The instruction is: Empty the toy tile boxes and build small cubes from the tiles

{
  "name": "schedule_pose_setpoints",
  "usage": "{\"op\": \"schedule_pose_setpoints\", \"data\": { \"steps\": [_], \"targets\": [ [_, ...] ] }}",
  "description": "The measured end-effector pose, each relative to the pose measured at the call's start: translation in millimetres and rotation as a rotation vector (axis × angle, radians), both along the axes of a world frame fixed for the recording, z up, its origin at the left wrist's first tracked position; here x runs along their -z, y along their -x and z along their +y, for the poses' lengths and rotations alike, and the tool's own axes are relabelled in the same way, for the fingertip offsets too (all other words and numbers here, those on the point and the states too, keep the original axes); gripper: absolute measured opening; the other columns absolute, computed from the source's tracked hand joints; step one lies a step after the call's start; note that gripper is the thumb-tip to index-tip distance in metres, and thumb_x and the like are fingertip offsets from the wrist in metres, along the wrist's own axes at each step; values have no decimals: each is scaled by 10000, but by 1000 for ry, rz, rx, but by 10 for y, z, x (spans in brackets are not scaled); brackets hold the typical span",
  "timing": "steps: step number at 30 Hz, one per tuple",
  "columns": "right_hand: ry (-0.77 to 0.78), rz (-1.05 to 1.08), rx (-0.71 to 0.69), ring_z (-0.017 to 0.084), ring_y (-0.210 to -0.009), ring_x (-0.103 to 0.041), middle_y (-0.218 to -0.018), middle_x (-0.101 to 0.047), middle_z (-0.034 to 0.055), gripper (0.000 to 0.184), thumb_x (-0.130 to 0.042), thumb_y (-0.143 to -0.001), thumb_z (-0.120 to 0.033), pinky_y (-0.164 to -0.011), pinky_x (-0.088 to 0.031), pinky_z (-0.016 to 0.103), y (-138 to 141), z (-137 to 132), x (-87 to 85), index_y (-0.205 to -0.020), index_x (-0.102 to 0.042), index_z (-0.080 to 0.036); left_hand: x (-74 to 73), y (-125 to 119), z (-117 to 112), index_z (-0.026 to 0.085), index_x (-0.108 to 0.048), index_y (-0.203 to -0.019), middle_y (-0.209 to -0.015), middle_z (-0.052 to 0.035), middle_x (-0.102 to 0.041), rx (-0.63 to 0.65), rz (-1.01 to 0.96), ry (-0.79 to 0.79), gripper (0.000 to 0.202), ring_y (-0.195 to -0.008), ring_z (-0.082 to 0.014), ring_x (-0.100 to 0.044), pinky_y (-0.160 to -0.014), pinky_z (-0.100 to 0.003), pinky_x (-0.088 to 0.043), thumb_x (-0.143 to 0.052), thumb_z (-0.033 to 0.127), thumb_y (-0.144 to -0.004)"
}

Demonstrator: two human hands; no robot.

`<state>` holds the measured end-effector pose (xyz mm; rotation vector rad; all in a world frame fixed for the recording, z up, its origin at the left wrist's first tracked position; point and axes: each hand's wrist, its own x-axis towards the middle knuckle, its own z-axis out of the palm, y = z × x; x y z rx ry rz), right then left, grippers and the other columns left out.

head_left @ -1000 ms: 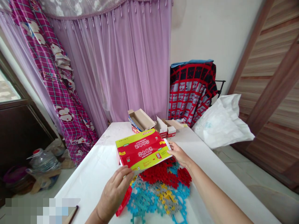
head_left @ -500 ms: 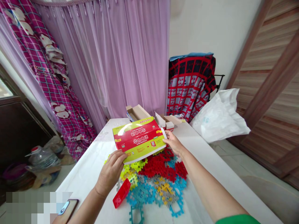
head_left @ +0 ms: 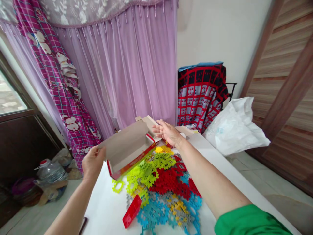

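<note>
My left hand (head_left: 92, 161) grips the left end of a cardboard box (head_left: 127, 151), red and yellow outside. The box is tipped so its plain brown inside faces me, and nothing shows inside it. My right hand (head_left: 166, 131) hovers past the box's far end with fingers spread, holding nothing. Below them, a heap of flat plastic interlocking pieces (head_left: 158, 182) in lime, red, blue, grey and yellow lies on the white table (head_left: 105, 209). A red plastic block (head_left: 131, 211) sits at the heap's near left edge.
More open cardboard boxes (head_left: 182, 130) stand at the table's far end. A white bag (head_left: 234, 127) lies at the right. A red checked cloth (head_left: 200, 94) hangs over a rack behind. Purple curtains (head_left: 122, 71) cover the back. A water jug (head_left: 49, 171) stands on the floor at left.
The box was held closed side up by both hands; now it is turned over to the left in my left hand, lime pieces lie under it, and my right hand has let go.
</note>
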<state>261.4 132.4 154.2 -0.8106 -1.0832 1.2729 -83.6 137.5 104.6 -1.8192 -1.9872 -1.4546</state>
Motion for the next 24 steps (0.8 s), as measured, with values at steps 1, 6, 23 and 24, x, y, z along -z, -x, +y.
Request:
{"op": "schedule_pose_setpoints", "data": {
  "steps": [1, 6, 23, 24],
  "targets": [
    [5, -25, -8, 140, -841, -672, -1088, -684, 55, 441, -606, -839, -540, -566, -521, 195, 41, -8, -3, -1163, -558, -244, -14, 78, 79, 206, -671, -832, -597, 6, -619, -47, -17, 43, 311, -543, -183, -568, -487, -274, -359, -510, 468, -785],
    [77, -270, 14, 154, -804, -660, -1026, -704, 63, 362, -700, -766, -499, -548, -480, 204, 56, -214, 404, -994, -678, -219, -35, 305, 350, 209, -624, -688, -523, 28, -533, -146, -72, 188, 220, -523, -163, -515, -487, -273, -310, -563, 405, -767],
    [242, -672, 109, 240, -816, -685, -925, -744, 105, 587, -582, -699, -671, -745, -551, 333, -680, -955, 1246, -1008, -746, -201, 186, -82, 1477, 156, -573, -1157, -1097, -75, -628, -168, -503, 133, 352, -895, -181, -634, -750, -371, -563, -581, 376, -882],
    [243, -678, 110, 243, -821, -688, -922, -746, 108, 596, -575, -699, -679, -769, -553, 340, -702, -979, 1267, -1013, -748, -203, 178, -84, 1512, 157, -571, -1160, -1097, -76, -629, -157, -508, 131, 352, -893, -179, -634, -748, -370, -563, -578, 375, -884]
  ]
}}
